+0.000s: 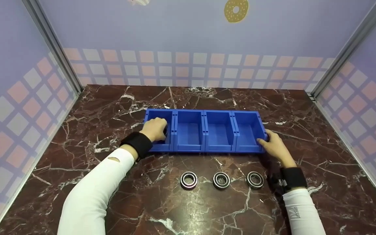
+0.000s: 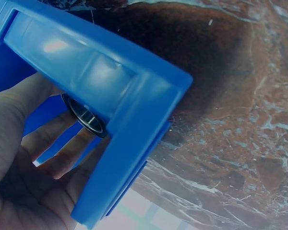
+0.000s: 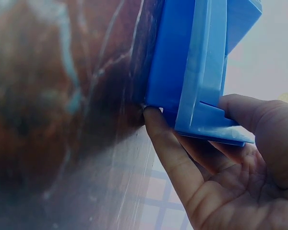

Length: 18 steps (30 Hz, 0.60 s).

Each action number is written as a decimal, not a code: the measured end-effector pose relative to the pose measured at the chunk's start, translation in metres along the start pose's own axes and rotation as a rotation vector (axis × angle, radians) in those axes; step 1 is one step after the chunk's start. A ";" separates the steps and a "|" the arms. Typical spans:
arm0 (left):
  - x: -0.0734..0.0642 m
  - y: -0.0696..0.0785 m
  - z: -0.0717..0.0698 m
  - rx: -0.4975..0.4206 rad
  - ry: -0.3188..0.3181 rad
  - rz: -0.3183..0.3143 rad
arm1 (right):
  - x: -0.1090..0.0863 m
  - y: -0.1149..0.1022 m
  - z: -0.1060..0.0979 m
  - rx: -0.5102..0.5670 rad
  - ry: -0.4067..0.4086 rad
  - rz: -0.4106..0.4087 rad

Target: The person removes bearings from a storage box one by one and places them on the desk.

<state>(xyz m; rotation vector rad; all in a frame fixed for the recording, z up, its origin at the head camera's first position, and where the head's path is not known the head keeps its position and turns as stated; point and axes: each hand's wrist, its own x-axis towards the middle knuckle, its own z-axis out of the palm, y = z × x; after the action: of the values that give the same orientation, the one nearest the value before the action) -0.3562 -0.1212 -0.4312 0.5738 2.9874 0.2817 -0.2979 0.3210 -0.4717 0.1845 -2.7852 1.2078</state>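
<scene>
A row of joined blue bins [image 1: 189, 148] stands on the dark marbled table. My left hand [image 1: 155, 128] reaches down into the leftmost bin. A ring-shaped metal bearing [image 2: 86, 116] is between its thumb and fingers, close by the bin's front wall in the left wrist view. At the other end, my right hand [image 1: 275, 146] grips the outer side wall of the rightmost bin [image 3: 201, 72]. Its thumb hooks over the rim, and the fingers lie along the outside and under the edge.
In front of the bins, three more bearings lie spaced in a row: a left one [image 1: 189, 186], a middle one [image 1: 221, 186] and a right one [image 1: 255, 186]. Patterned panels with a tiled band [image 1: 191, 68] enclose the table [image 1: 135, 209] at the back and sides.
</scene>
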 end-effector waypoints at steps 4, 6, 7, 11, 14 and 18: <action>-0.002 0.004 -0.005 0.006 0.000 -0.003 | 0.000 0.000 0.000 0.000 -0.005 0.000; -0.002 0.005 -0.006 0.007 -0.004 -0.004 | 0.000 0.001 0.000 0.007 -0.004 0.001; -0.002 0.006 -0.006 0.008 -0.006 -0.004 | 0.000 0.001 0.000 0.007 -0.005 -0.002; 0.001 0.006 -0.006 0.016 -0.016 -0.004 | 0.001 0.002 0.000 0.008 -0.003 -0.002; 0.001 0.005 -0.007 0.017 -0.018 -0.001 | 0.001 0.002 0.000 0.002 -0.007 -0.001; -0.001 0.004 -0.011 0.005 -0.001 0.010 | 0.000 0.001 -0.001 0.005 -0.014 0.006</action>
<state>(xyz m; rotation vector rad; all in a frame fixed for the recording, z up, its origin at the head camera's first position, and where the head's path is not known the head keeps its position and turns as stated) -0.3554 -0.1191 -0.4196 0.5894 2.9863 0.2745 -0.2984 0.3220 -0.4716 0.1864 -2.7968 1.2197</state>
